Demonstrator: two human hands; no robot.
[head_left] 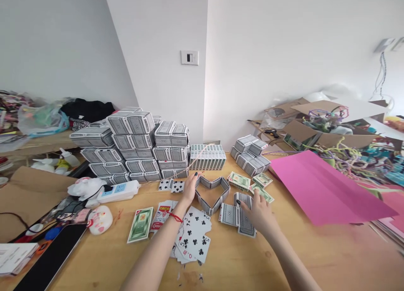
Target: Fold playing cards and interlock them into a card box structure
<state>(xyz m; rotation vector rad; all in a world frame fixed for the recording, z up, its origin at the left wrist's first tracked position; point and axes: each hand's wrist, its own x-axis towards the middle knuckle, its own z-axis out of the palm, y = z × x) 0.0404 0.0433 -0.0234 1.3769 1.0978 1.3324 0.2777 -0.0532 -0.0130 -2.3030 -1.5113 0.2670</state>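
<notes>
the left hand (189, 189), fingers half curled, meets the heart-shaped, grey-patterned card ring (223, 199) at nine o'clock; the right hand (259, 209), fingers loosely spread, touches grey-patterned cards (229, 215) at the ring's four o'clock; grips unclear. a left-hand nudge could skew the ring.

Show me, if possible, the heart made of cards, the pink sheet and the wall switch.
Heart made of cards (221, 199): head view, near right wall.
Pink sheet (328, 188): head view, middle of surface.
Wall switch (189, 58): head view, middle of plate.
</notes>
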